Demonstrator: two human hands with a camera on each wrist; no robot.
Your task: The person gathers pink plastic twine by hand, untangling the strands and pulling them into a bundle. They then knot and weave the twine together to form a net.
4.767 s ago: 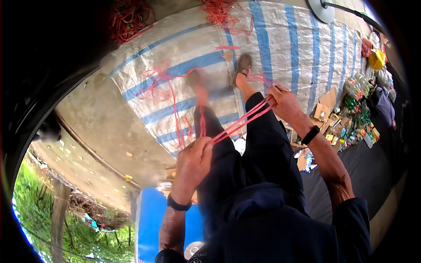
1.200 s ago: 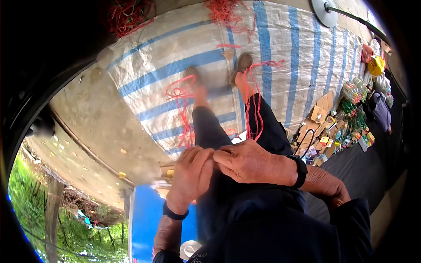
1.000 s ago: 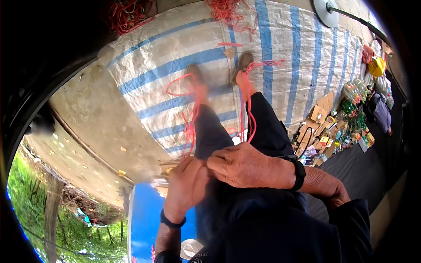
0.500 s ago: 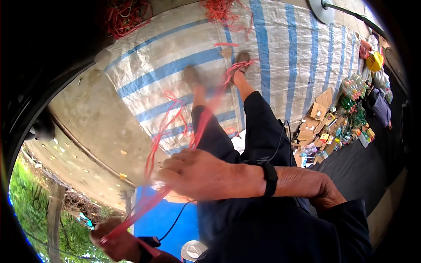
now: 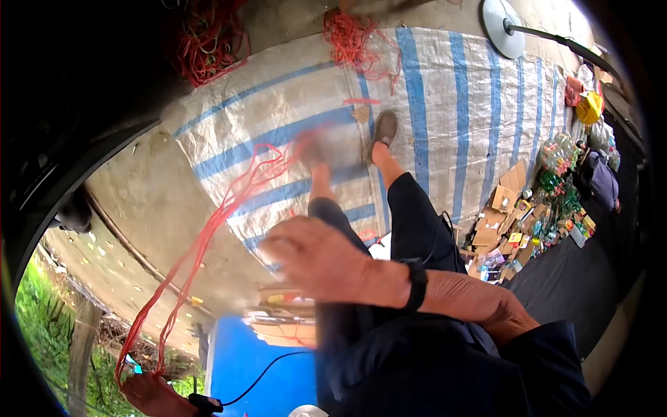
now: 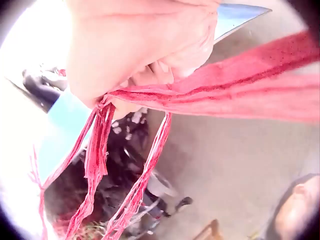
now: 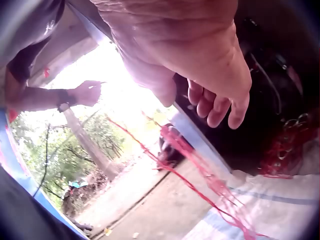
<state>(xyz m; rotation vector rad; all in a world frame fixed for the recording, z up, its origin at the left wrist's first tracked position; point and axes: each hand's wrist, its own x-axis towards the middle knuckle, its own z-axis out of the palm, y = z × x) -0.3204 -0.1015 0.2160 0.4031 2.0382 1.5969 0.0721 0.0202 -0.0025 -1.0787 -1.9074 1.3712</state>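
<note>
Far out at the lower left of the head view, my left hand holds a bundle of red plastic strings. The strands run from it up and right, and blur near one foot. Close up in the left wrist view, the left fingers pinch the red strings; several frayed tails hang below, and a wide band stretches right. My right hand is in front of the lap, blurred. Its fingers are loosely bent in the right wrist view, with nothing between them, and red strings pass below.
A blue-and-white striped sheet covers the ground. Two red string heaps lie at the far edge. Cardboard and bottles are piled at right. A round metal base with a pole stands beyond. A blue surface is at lower left.
Both hands first stretched the strings over the legs, then met at the lap. The left hand has since swung far out left with the strings; the right hand has let go of them.
</note>
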